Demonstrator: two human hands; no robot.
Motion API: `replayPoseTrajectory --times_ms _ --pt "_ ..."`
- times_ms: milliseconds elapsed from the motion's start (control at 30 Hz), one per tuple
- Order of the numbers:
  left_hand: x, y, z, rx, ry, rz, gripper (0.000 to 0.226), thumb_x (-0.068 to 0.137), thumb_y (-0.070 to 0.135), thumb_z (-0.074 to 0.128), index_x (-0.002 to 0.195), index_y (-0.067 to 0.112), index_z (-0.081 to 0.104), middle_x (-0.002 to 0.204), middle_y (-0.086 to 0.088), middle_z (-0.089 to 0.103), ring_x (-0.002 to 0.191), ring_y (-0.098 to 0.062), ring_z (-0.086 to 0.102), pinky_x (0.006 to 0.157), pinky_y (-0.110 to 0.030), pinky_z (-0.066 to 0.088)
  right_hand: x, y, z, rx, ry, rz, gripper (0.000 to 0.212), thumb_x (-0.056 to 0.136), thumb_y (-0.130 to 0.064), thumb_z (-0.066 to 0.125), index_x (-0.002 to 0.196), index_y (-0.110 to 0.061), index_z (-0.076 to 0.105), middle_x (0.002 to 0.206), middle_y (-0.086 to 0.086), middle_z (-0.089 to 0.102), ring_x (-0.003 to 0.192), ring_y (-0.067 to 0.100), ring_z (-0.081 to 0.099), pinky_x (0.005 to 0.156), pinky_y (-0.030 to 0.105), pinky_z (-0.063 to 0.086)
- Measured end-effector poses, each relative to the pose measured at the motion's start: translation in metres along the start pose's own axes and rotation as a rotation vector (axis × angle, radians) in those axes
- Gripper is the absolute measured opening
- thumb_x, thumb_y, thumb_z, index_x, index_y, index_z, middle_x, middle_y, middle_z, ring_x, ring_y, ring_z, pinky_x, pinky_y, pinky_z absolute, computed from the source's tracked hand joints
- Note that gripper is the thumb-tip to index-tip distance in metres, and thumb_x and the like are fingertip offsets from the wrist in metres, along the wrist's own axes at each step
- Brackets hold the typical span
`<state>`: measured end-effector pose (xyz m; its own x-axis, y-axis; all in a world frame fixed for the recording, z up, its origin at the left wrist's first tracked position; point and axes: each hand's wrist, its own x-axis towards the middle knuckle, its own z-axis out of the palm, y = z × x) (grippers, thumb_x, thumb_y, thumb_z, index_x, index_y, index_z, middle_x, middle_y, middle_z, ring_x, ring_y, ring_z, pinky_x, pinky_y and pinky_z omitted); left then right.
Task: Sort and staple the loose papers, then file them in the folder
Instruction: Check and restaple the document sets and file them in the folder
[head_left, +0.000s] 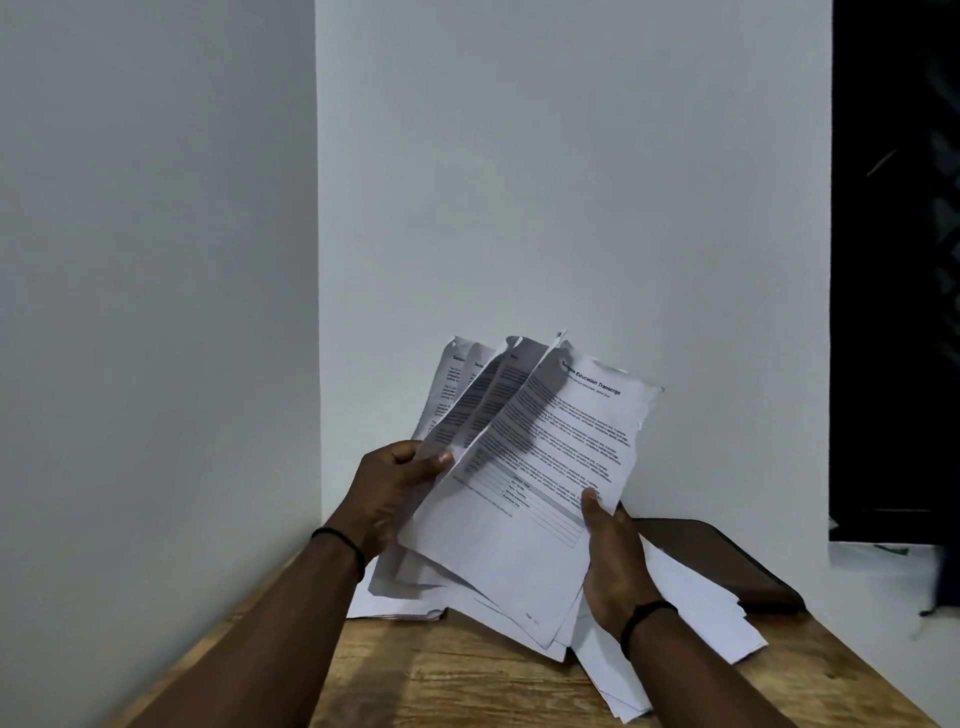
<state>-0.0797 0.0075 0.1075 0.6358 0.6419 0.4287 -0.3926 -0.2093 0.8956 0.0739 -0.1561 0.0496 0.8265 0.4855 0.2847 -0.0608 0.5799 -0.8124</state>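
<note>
Fingers (415, 470) of the left hand (387, 493) were clamped on the lower left edge of the fanned papers (524, 467), thumb pressing the front, sheets splayed up and away twd the wall (571, 182). Long axis ran from low near the wrists to high and tilted right, printed transcript page on top. Right hand (613, 561) pinched the lower right edge, thumb on the page face, other fingers hidden behind. More loose sheets (691, 597) lay flat on the desk (467, 680) under and right of both hands. Dark folder (727, 556) sat far right at the back, nearer the right hand. No stapler in view. Prob. still sorting; next pull likely peels a sheet off the fan w/ the right.
</note>
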Motion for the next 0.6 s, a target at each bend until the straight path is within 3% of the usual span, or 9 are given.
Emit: replayPoseTrajectory --times_ms 167,333,467,600 --pt "0.001 -0.002 0.000 -0.024 -0.006 -0.047 0.027 0.081 0.017 0.076 0.102 0.000 0.074 0.101 -0.019 0.075 0.085 -0.033 0.070 0.086 -0.045 0.058 -0.002 -0.003 -0.001 0.004 -0.025 0.007 0.020 0.105 -0.019 0.047 0.121 -0.023 0.060 0.110 -0.003 0.070 0.097 0.012 0.066 0.074 0.027 0.052" --pt "-0.002 0.000 0.001 0.023 -0.083 -0.044 0.023 0.079 0.017 0.077 0.096 0.002 0.077 0.094 -0.018 0.075 0.076 -0.028 0.070 0.067 -0.033 0.058 0.000 -0.001 -0.004 0.008 -0.015 0.031 0.020 0.104 -0.022 0.049 0.121 -0.021 0.060 0.112 0.004 0.071 0.101 0.021 0.067 0.077 0.034 0.054" --pt "-0.003 -0.001 0.008 0.068 -0.119 0.001 0.021 0.080 0.012 0.077 0.097 -0.001 0.076 0.085 -0.014 0.074 0.070 -0.021 0.068 0.062 -0.026 0.054 0.001 0.002 -0.005 0.010 -0.004 0.046 0.021 0.104 -0.024 0.050 0.122 -0.021 0.060 0.113 0.008 0.071 0.106 0.028 0.067 0.088 0.042 0.054" --pt "-0.004 -0.002 0.010 0.062 -0.143 0.003 0.023 0.080 0.012 0.077 0.099 -0.001 0.076 0.088 -0.015 0.074 0.074 -0.023 0.068 0.065 -0.027 0.055 0.003 0.002 -0.007 0.008 -0.004 0.034 0.018 0.104 -0.024 0.050 0.119 -0.023 0.059 0.110 0.005 0.070 0.101 0.023 0.066 0.079 0.036 0.053"
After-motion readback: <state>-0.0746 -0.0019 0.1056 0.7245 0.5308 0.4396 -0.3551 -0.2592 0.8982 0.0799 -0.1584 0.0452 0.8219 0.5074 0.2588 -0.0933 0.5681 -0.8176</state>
